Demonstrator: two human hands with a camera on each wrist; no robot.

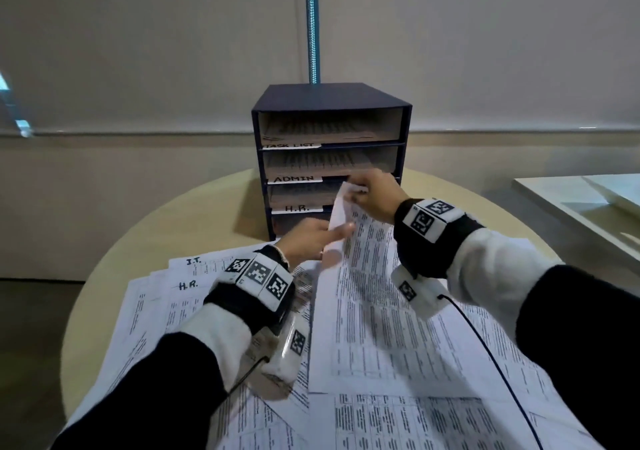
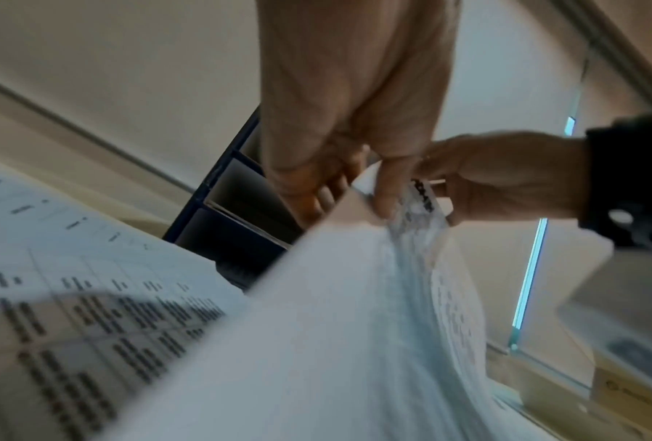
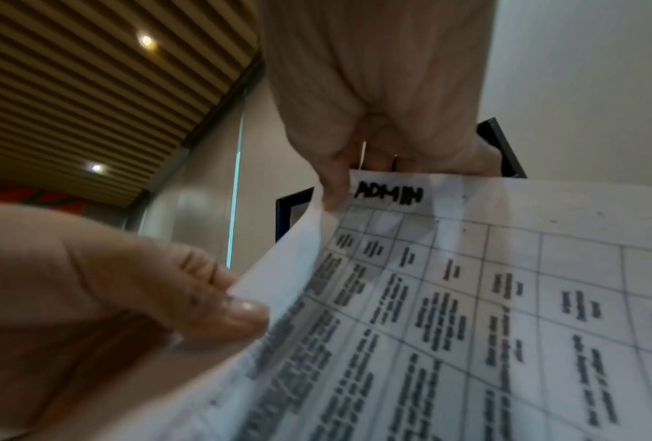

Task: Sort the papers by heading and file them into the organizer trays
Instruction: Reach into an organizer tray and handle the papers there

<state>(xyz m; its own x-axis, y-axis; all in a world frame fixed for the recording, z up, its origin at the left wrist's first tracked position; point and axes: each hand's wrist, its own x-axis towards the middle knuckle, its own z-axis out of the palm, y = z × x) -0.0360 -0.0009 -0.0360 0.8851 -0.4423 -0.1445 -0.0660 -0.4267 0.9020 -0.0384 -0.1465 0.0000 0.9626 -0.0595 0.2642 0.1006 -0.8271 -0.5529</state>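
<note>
My right hand (image 1: 372,196) and left hand (image 1: 313,238) both pinch ADMIN sheet (image 3: 449,283), lifted before organizer (image 1: 330,158). Flatten curl, aim ADMIN tray (image 1: 329,167), slide level.

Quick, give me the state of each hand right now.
Left hand: pinching the left edge of the ADMIN sheet.
Right hand: pinching the same sheet's top edge, beside the heading.

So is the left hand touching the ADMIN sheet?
Touching: the right wrist view shows the left hand pinching the edge of the ADMIN sheet.
</note>
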